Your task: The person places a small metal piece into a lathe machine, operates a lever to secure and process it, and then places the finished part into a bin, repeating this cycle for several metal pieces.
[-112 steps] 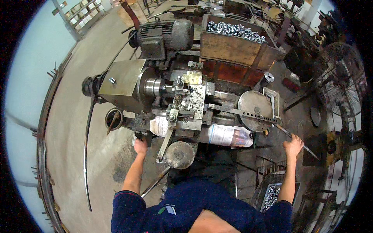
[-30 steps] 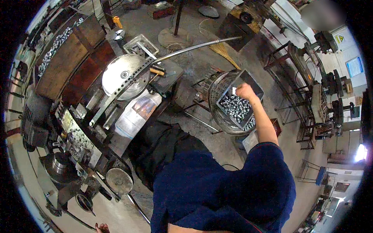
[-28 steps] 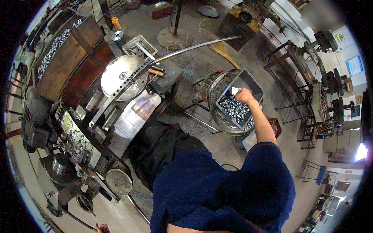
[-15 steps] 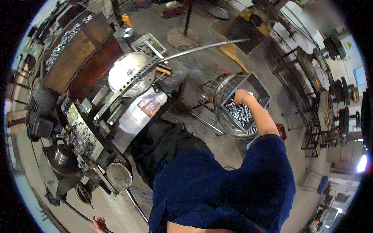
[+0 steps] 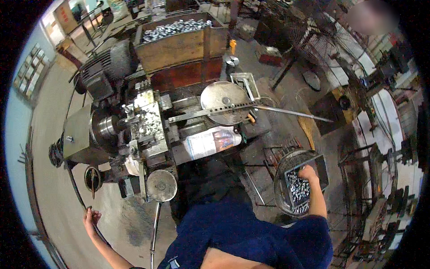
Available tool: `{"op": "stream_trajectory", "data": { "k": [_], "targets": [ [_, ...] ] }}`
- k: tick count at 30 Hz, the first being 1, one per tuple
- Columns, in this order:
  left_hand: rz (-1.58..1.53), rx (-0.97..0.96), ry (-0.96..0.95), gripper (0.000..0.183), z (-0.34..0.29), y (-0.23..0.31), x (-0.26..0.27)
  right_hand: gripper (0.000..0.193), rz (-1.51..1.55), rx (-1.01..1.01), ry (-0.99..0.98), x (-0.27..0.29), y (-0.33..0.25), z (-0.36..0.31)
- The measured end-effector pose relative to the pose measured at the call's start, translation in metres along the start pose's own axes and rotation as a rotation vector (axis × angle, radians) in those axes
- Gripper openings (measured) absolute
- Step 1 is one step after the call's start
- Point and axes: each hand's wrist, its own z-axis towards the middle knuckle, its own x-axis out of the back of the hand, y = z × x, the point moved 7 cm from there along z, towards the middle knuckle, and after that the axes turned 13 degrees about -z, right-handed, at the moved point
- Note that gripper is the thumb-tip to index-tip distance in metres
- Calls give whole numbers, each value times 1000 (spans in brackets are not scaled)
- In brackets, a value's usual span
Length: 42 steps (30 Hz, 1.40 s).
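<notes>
On the right, my right hand (image 5: pixel 307 172) reaches into a grey rectangular bin (image 5: pixel 323 172) with its fingers closed and pointing down. Small shiny metal pieces (image 5: pixel 298 188) fill much of the bin, and whatever my fingertips hold there is hidden. The bin rests tilted on a round metal basket (image 5: pixel 279 197), with more pieces near its lower edge. At the lower left, my left hand (image 5: pixel 92 216) is curled around a long dark bar (image 5: pixel 77 190), which runs down from the lathe's left end. A lathe (image 5: pixel 148 123) with a round chuck (image 5: pixel 106 127) stands ahead of me.
A perforated flat bar (image 5: pixel 210 112) with a long rod lies across a large metal disc (image 5: pixel 221 95). A printed sheet (image 5: pixel 210 142) covers part of the bench. A smaller disc (image 5: pixel 161 185) on a rod stands near me. Behind is a wooden crate (image 5: pixel 179 51) of metal pieces.
The view has swung left, bringing the lathe and crate further into the picture. My left hand and forearm show more fully beside the dark bar. My right hand stays in the bin.
</notes>
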Motion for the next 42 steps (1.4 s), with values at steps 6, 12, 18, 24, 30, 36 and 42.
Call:
{"op": "stream_trajectory", "data": {
  "k": [6, 12, 18, 24, 30, 36, 42],
  "targets": [
    [57, -25, 20, 43, -7, 2, 9, 22, 296, 134, 380, 112, -24, -67],
    [74, -43, 10, 39, -4, 8, -4, 37, 954, 874, 399, 212, -198, -140],
    [841, -221, 268, 41, -26, 19, 18, 43, 462, 1817, 413, 244, -479, -311],
    [934, -304, 353, 36, -83, 36, -8, 23, -216, 1769, 833, 227, -645, -400],
    [853, -204, 428, 34, -90, 11, 10, 29, -318, 1665, 732, 204, -684, -395],
    [910, -265, 449, 34, -84, 5, 18, 33, -25, 1542, 260, 206, -695, -384],
    [1101, -134, 434, 26, -77, 17, 12, 25, 83, 1684, 477, 216, -700, -385]
  ]
}}
